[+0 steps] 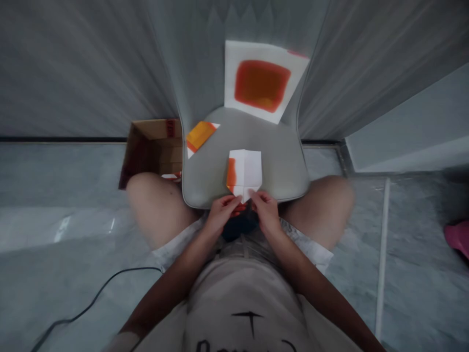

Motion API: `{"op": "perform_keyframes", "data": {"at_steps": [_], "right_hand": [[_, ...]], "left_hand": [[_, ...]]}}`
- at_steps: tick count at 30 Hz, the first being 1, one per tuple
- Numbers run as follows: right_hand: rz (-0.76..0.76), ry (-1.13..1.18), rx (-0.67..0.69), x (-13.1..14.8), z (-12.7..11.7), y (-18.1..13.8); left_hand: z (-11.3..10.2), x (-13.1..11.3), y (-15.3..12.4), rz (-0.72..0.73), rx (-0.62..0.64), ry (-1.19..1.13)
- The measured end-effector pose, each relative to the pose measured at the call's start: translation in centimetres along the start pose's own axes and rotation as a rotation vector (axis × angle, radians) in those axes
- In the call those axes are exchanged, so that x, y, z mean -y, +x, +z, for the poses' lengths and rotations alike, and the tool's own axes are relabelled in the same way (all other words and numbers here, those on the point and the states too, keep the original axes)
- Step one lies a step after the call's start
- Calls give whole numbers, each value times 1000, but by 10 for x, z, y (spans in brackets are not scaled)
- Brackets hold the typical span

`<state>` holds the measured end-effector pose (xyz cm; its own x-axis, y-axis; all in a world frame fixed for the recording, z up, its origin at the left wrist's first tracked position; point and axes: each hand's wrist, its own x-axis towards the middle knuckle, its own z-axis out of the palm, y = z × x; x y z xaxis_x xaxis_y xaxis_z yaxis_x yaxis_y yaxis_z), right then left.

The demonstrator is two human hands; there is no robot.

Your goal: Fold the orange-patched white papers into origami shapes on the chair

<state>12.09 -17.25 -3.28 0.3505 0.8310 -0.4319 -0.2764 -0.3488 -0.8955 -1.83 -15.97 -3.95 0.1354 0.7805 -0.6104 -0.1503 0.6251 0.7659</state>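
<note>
A partly folded sheet of paper (252, 168), white with an orange patch along its left side, is at the front edge of the grey chair seat (280, 168). Its near end comes to a point, and creases run down and across it. My left hand (223, 210) pinches the left side of that point. On the right side, my right hand (266, 208) grips the paper between thumb and fingers. Farther left on the seat lies a folded orange and white paper piece (201, 137). Against the chair's backrest leans a larger white sheet (262, 80) with a red-brown square.
An open cardboard box (152, 146) stands on the floor left of the chair, with a white and red scrap (171, 176) near its edge. A black cable (106, 283) crosses the floor at lower left. Something pink (458, 237) shows at the far right.
</note>
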Motion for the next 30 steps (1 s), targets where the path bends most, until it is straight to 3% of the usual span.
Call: {"op": "perform_keyframes", "data": {"at_steps": [9, 16, 30], "right_hand": [[-32, -5, -41, -7, 2, 1], [-53, -29, -55, -9, 2, 0], [-51, -37, -75, -13, 5, 1]], "left_hand": [[4, 5, -3, 24, -52, -24], [0, -1, -3, -50, 4, 22], [2, -3, -4, -26, 53, 78]]}}
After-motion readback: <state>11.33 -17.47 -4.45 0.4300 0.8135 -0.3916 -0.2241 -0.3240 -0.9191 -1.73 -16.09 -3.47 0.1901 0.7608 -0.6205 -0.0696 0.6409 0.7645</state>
